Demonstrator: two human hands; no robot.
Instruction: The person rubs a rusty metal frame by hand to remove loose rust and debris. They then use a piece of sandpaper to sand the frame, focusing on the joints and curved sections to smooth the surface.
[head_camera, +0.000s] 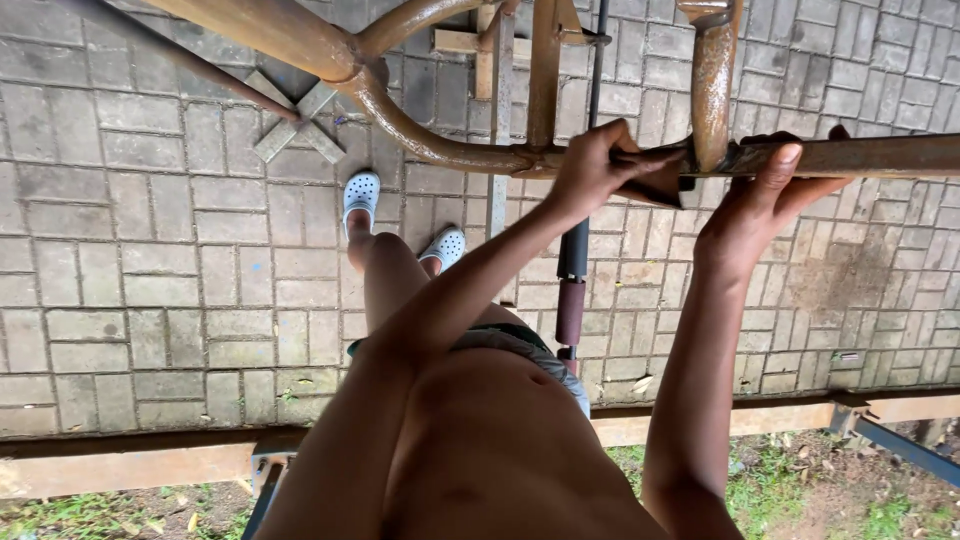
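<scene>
A rusty brown metal tube frame (470, 150) runs across the top of the head view, with a curved pipe, upright bars and a horizontal bar (880, 155) going right. My left hand (595, 165) is wrapped around the frame at the joint where the tubes meet. My right hand (765, 200) grips the horizontal bar just right of a short rusty vertical pipe (712, 80). Both arms reach up from my bare torso. My feet in white clogs (361, 193) stand on the paving below.
Grey brick paving (150, 250) covers the ground. A black and maroon handle (571, 290) hangs below the frame. A rusty beam (120, 465) lies along the paving edge, with grass (790, 490) and dirt beside it. A cross-shaped foot (298, 122) sits at upper left.
</scene>
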